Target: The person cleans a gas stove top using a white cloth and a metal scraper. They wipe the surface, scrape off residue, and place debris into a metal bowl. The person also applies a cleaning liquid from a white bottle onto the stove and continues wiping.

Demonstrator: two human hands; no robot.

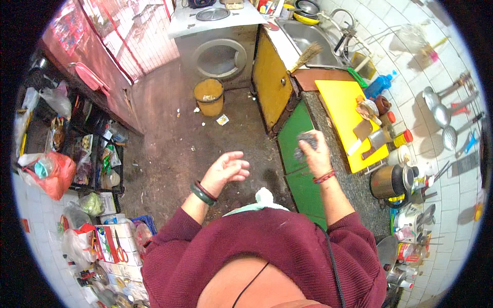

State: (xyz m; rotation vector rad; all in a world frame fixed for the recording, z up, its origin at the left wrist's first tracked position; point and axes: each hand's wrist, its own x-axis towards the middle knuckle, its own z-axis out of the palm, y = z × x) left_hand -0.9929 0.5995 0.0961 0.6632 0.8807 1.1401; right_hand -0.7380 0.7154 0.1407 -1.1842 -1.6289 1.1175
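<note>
My right hand [316, 153] grips a crumpled dark grey cloth [308, 141], possibly a scouring pad, beside the counter edge. Over the floor, my left hand [227, 169] has its fingers loosely apart and holds nothing. Right of my right hand lies a yellow cutting board [339, 111], with a cleaver [375, 140] and other items on it. Below my right hand are the green cabinet doors [298, 134]. Farther ahead, a yellowish bucket [210, 104] stands on the floor in front of the washing machine [219, 57].
A steel sink [304, 42] with a straw brush [307, 56] at its corner is ahead right. Dark shelves [73, 131] line the left. Small scraps and a patterned paper [222, 119] lie on the floor. A pot [387, 181] stands on the right counter.
</note>
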